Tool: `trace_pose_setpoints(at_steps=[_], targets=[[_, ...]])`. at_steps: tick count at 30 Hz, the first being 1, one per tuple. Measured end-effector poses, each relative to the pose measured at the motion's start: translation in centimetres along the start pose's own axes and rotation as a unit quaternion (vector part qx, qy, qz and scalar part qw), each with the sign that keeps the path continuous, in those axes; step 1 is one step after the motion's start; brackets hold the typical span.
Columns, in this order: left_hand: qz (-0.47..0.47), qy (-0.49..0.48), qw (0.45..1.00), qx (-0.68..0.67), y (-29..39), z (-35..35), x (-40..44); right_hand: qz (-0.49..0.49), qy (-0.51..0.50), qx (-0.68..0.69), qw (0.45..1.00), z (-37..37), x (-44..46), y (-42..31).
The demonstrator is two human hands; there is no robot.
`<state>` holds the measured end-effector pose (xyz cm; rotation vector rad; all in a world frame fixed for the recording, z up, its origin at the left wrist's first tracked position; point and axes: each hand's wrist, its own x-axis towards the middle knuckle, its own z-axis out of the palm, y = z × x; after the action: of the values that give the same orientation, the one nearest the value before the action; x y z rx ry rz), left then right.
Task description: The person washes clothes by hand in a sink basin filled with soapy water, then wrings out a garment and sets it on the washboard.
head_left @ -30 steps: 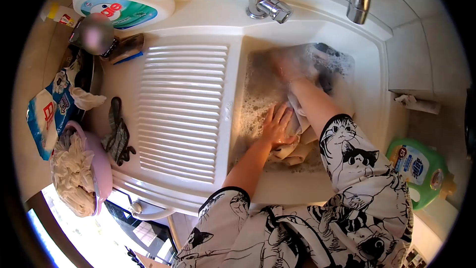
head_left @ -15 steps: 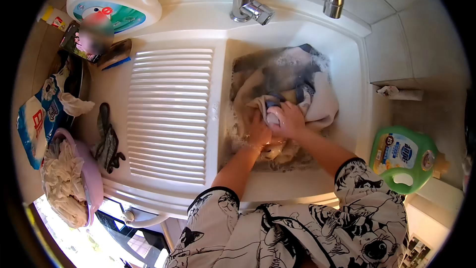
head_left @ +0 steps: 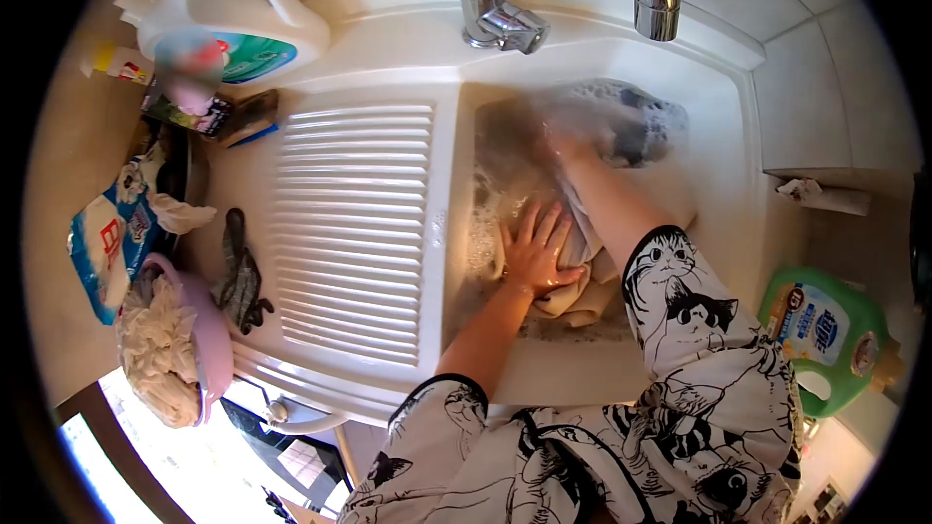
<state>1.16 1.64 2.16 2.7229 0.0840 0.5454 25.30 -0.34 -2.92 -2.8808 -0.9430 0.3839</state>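
Left hand (head_left: 537, 254): grip open, fingers spread, pressed on beige wet cloth (head_left: 573, 309) in the sink (head_left: 720, 141), right of centre. Right hand (head_left: 566, 144), just above it in frame, blurs into murky water; can't tell its grip. Green bottle (head_left: 833, 342), right edge: blue characters, too skewed to read surely. White jug (head_left: 260, 56), upper left: teal label partly blurred out. Blue-white pack (head_left: 110, 245), left: red characters, illegible.

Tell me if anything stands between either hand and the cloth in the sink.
Nothing visible separates the left hand from the cloth: the hand lies spread on it. The right hand is blurred at the murky water, so I cannot tell what lies beneath it.
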Motion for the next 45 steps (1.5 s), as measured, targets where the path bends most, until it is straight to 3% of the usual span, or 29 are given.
trace_pose_setpoints(at_steps=[1,2,4,5,6,7,9,11,12,13,14,16,17,19,20,22,23,25,27,31,32,34,36,38,39,40,42,43,45], targets=[[-0.003,-0.025,1.0,-0.006,-0.2,-0.3,0.0,0.007,-0.063,-0.018,0.998,-0.6,0.9,-0.5],[-0.01,-0.048,0.999,-0.022,0.3,-0.5,-0.1,0.005,-0.06,-0.019,0.998,-0.9,0.4,-0.7],[-0.025,-0.069,0.996,-0.042,0.3,-0.4,-0.5,-0.031,0.044,0.062,0.997,-4.7,-2.3,-1.9],[-0.06,-0.132,0.985,-0.093,0.5,-0.5,-0.6,-0.031,0.05,0.054,0.997,-6.0,-3.3,-1.8],[-0.094,-0.195,0.967,-0.137,0.3,-0.5,-0.7,0.019,-0.006,0.123,0.992,-7.0,-3.9,-2.1],[-0.09,-0.19,0.964,-0.16,0.2,-0.5,-0.6,0.068,-0.064,0.193,0.977,-8.3,-4.9,-2.8],[-0.103,-0.241,0.951,-0.164,-0.1,-1.1,-0.3,0.03,-0.167,0.161,0.972,-11.7,-8.2,-3.3],[-0.118,-0.292,0.932,-0.178,-0.8,0.7,-1.0,-0.005,-0.227,0.23,0.946,-13.3,-13.2,-3.5],[-0.074,-0.376,0.914,-0.134,-2.2,4.6,-3.1,-0.035,-0.224,0.232,0.946,-11.8,-15.3,-2.8],[-0.027,-0.456,0.885,-0.088,-2.7,6.8,-4.5,-0.089,-0.139,0.245,0.955,-10.4,-17.8,-2.0],[-0.027,-0.458,0.884,-0.094,-2.0,6.2,-4.6,-0.085,-0.144,0.243,0.956,-9.5,-19.1,-1.8],[-0.035,-0.167,0.982,-0.078,-0.7,3.7,-4.0,-0.185,0.028,0.176,0.967,-8.3,-20.3,-1.7],[-0.037,-0.17,0.982,-0.076,-0.6,3.7,-3.7,-0.199,0.061,0.173,0.963,-7.7,-19.9,-1.6],[-0.081,-0.047,0.989,-0.117,0.0,4.2,-3.6,-0.218,0.063,0.156,0.961,-7.3,-18.4,-1.5],[-0.084,-0.052,0.988,-0.115,-0.3,3.9,-3.4,-0.24,0.07,0.133,0.959,-7.1,-17.2,-1.1],[0.01,0.024,0.999,-0.025,-0.8,2.9,-2.5,-0.249,0.093,0.148,0.953,-5.5,-14.4,-0.2],[0.01,0.021,0.999,-0.024,-0.6,2.3,-1.9,-0.227,0.09,0.136,0.96,-5.2,-13.2,-0.2],[-0.043,-0.097,0.994,-0.021,0.0,1.0,-0.7,-0.201,0.087,0.126,0.967,-5.4,-11.0,-0.7],[-0.024,-0.064,0.997,-0.029,-0.1,1.5,-0.5,-0.128,0.026,0.046,0.99,-6.4,-9.1,-1.4],[0.009,-0.027,1.0,-0.01,-0.4,0.7,0.2,-0.09,0.05,0.054,0.993,-3.7,-4.1,-1.2],[0.013,-0.028,1.0,-0.001,-0.5,0.5,0.3,-0.042,0.04,0.034,0.998,-3.5,-3.2,-1.3],[-0.024,-0.129,0.982,-0.137,-0.9,0.1,0.3,0.008,0.03,0.021,0.999,-4.7,-3.8,-2.6],[-0.016,-0.15,0.974,-0.167,-0.8,-1.0,0.5,0.009,0.086,0.156,0.984,-6.5,-5.8,-2.7],[-0.167,-0.358,0.881,-0.261,-0.9,-3.5,2.4,0.006,0.064,0.161,0.985,-7.2,-7.9,-2.9],[-0.09,-0.282,0.935,-0.198,-1.7,-1.3,0.5,0.003,0.034,0.169,0.985,-7.5,-9.3,-2.8],[-0.078,-0.274,0.937,-0.203,-2.2,-2.0,1.5,-0.005,0.033,0.189,0.981,-7.6,-11.0,-2.8],[-0.143,-0.392,0.856,-0.305,-2.4,-3.5,2.8,-0.003,0.037,0.214,0.976,-7.9,-14.6,-2.3],[-0.134,-0.39,0.857,-0.31,-1.8,-3.9,3.5,0.009,0.012,0.242,0.97,-8.6,-16.2,-2.2],[-0.257,-0.231,0.907,-0.241,-0.7,-5.2,2.9,0.026,-0.021,0.276,0.961,-9.1,-19.6,-2.7]])
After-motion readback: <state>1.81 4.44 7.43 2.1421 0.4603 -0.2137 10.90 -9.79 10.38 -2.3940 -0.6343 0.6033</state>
